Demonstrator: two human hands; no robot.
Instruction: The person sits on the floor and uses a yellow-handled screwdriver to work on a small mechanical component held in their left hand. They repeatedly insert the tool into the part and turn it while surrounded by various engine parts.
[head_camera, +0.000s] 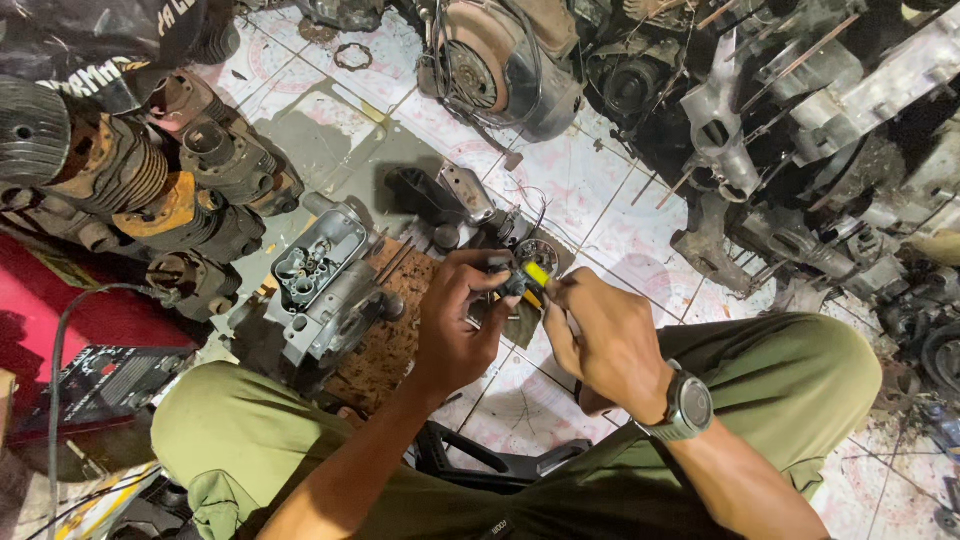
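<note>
Left hand (460, 320) pinches a small dark metal part (508, 282) at its fingertips, right hand (600, 335) just beside it grips a yellow-handled tool (537, 274) against that part, with the grey engine casing (325, 285) lying left of the left hand.

Engine repair workshop, greasy tiled floor (560, 180), finned cylinders (120, 165), engine casings (780, 110), an opened grey crankcase (325, 280)
</note>
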